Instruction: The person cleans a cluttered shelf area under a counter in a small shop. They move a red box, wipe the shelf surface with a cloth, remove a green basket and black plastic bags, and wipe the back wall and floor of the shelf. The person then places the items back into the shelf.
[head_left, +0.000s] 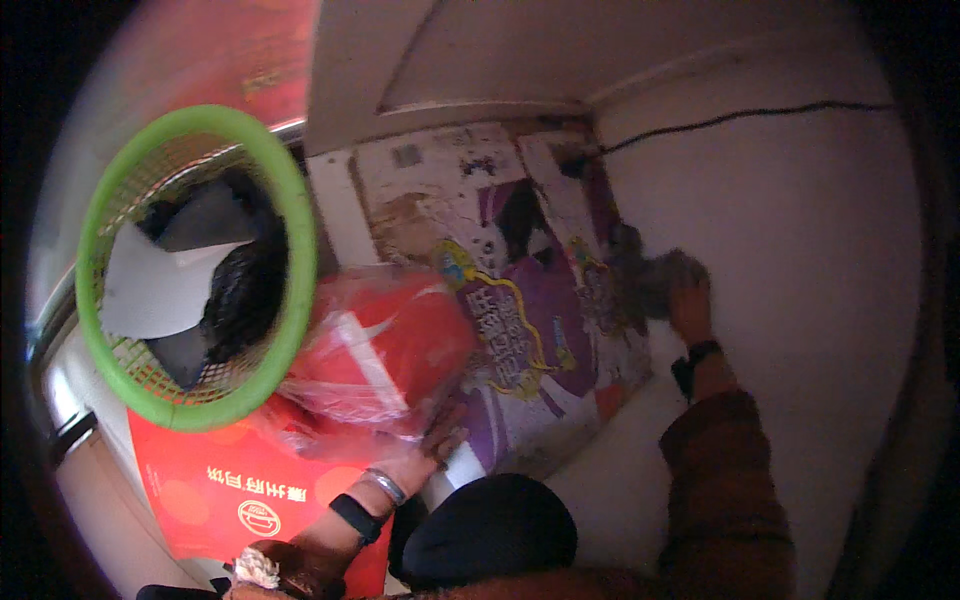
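Observation:
At the lower middle, my left hand (431, 450), with a silver bracelet and a dark wristband, rests at the edge of a red item in clear plastic wrap (405, 337). Its fingers are partly hidden, so a hold cannot be told. On the right, my right hand (688, 300) is closed on a crumpled grey cloth (652, 281) beside the pale wall. The cloth touches the side of a purple and white printed cardboard box (555, 300). A red printed carton (217, 480) lies under the wrapped item.
A green plastic mesh basket (304, 300) holding dark items and a white sheet (157, 285) stands at the left. A black cable (720, 120) runs along the wall (810, 225) behind the box. My dark-clad knee (495, 525) is at the bottom.

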